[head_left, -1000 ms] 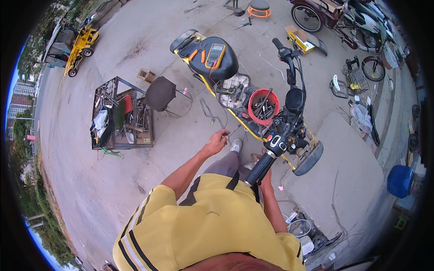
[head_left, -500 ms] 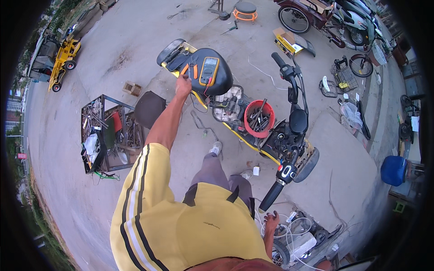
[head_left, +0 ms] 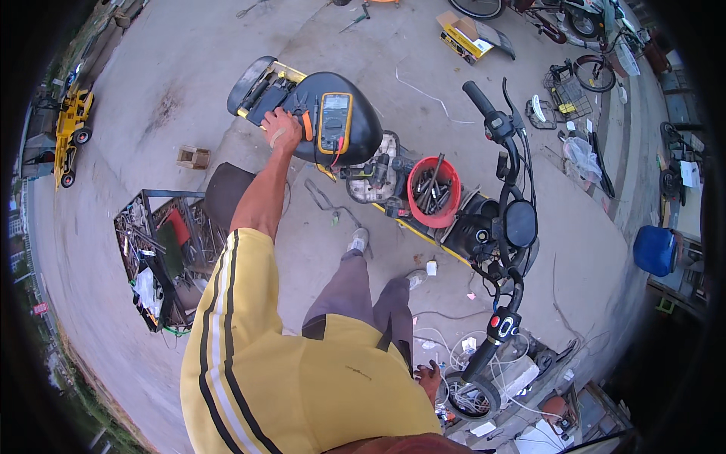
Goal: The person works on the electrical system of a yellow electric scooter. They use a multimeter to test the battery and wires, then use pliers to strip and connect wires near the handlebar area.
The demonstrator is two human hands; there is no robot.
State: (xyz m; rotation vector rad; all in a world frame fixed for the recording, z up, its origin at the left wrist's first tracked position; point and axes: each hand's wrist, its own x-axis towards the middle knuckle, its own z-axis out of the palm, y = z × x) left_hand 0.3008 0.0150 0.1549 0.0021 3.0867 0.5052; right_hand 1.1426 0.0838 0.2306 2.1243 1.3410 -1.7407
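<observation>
My left hand is on the rear part of a black scooter seat, fingers bent downward with their tips hidden. Right beside it lie pliers with orange handles; only one handle shows, and the hand seems to cover the other. A yellow-framed multimeter with a red probe rests on the seat. My right hand hangs low by my side, its fingers loosely apart and holding nothing. Below the seat, a red bucket full of metal tools stands on the scooter's yellow frame.
The scooter's handlebar reaches out at my right. A metal rack full of tools and scrap stands at left, beside a dark round-edged seat. Tangled cables and a wheel lie at lower right. An open carton sits farther off.
My left hand has shifted farther back and left over the pliers, covering one handle. The pliers stay put on the seat. My right hand has drawn in closer to my body; the view has shifted.
</observation>
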